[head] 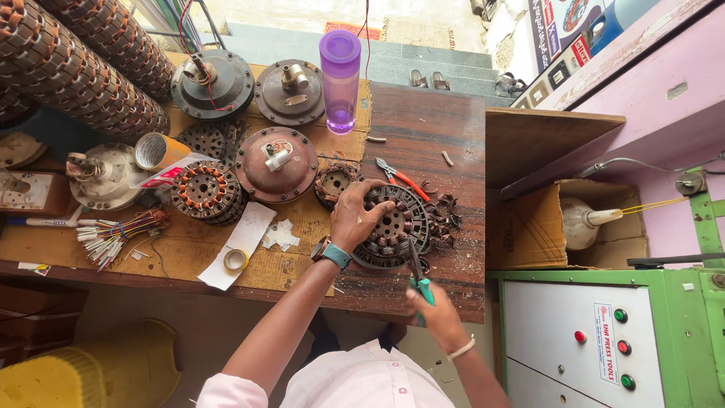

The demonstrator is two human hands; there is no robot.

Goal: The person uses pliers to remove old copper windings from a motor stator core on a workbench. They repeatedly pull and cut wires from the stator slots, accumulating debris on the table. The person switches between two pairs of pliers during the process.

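While the right hand [434, 310] is closing its fingers around the green handle of a tool [418, 276] at the desk's [423, 121] near edge, the tool's tip is disappearing into the round stator [393, 225], so its kind is hard to make out. Just beyond, the left hand [355, 219] is lying on the stator's left rim, fingers spread and gripping it against the desk; the palm is hiding part of the windings. Red-handled pliers [400, 177] are lying just past the stator. Farther back, a rusty motor cover [276, 163] is resting on cardboard, and a purple bottle [340, 79] is standing near the far edge.
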